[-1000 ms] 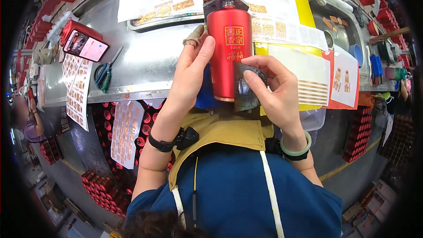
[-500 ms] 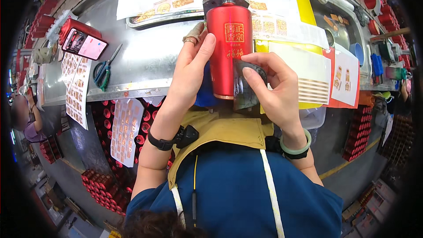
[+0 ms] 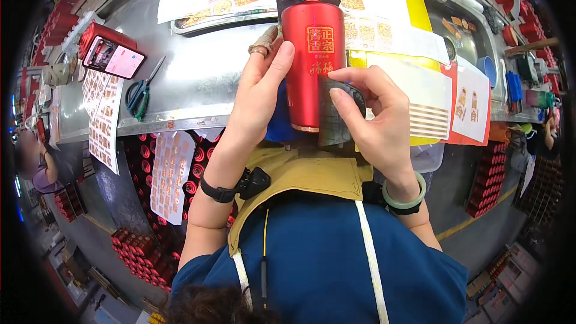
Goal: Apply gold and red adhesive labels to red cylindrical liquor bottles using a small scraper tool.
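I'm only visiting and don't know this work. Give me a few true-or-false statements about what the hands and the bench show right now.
1. The left hand rests against the red bottle. True.
2. The right hand presses a dark flat tool on the bottle. True.
3. The scissors are in the right hand. False: they lie on the metal bench.
4. The bottle is blue. False: it is red.
5. The phone lies right of the bottle. False: it is left.

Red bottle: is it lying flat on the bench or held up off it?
Held up. The red bottle is gripped by the left hand above the metal bench, neck pointing away; the right hand presses a dark tool on it.
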{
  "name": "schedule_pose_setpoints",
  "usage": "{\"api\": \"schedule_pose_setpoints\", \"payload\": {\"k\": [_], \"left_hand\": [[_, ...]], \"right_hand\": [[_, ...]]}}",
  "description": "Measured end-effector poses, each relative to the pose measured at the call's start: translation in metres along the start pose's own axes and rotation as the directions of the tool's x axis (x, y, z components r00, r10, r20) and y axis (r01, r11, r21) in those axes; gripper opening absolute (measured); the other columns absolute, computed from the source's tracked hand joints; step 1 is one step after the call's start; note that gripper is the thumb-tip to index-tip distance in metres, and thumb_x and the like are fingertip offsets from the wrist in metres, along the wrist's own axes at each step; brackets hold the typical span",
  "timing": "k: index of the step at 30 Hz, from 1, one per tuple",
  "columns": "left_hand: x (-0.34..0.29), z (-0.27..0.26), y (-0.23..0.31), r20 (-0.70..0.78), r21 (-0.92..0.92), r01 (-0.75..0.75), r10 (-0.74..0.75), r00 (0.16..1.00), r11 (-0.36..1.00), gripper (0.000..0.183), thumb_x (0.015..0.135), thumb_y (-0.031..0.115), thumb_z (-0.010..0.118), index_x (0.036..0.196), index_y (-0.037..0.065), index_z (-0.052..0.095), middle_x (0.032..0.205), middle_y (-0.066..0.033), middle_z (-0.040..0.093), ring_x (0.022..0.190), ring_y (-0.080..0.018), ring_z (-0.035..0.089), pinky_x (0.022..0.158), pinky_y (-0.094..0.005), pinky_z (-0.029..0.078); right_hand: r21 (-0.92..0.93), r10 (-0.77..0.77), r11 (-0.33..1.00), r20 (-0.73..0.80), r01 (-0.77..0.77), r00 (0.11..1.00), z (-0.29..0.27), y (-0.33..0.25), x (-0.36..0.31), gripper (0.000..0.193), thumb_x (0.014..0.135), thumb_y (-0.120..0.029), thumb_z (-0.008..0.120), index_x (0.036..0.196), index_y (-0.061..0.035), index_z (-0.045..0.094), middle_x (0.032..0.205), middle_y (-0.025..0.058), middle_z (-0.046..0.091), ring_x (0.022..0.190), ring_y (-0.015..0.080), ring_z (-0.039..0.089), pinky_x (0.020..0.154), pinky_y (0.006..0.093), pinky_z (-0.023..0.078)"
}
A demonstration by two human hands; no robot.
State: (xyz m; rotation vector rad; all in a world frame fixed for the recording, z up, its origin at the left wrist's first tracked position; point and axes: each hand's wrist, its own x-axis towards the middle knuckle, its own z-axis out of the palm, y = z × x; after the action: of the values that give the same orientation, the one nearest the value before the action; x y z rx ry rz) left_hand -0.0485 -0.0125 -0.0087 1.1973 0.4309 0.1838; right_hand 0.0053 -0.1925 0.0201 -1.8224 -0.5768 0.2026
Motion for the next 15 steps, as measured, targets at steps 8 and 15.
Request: {"api": "schedule_pose_setpoints", "payload": {"k": [8,15], "left_hand": [[0.003,0.002,0.0,-0.006,0.012,-0.031,0.031,0.999,0.999,0.055,0.111,0.03,0.052,0.154,-0.001,0.038,0.142,-0.0107,0.058,0.127,-0.0154,0.059,0.107,-0.0321,0.047],[0.011,0.016,0.004,0.054,-0.008,-0.07,0.07,0.996,0.998,0.061,0.101,0.022,0.069,0.15,-0.003,0.041,0.142,-0.015,0.056,0.128,-0.0187,0.057,0.108,-0.0348,0.047]], "right_hand": [[0.382,0.093,0.914,0.133,-0.137,0.987,-0.016,-0.002,0.01,0.02,0.1,0.002,0.06,0.119,0.0021,0.068,0.11,0.0054,0.069,0.104,0.0102,0.063,0.093,0.0259,0.051],[0.316,0.235,0.918,0.06,-0.241,0.97,-0.005,0.013,0.057,0.025,0.1,-0.022,0.071,0.108,0.001,0.065,0.085,-0.0044,0.06,0.078,0.0029,0.05,0.069,0.0207,0.043]]}}
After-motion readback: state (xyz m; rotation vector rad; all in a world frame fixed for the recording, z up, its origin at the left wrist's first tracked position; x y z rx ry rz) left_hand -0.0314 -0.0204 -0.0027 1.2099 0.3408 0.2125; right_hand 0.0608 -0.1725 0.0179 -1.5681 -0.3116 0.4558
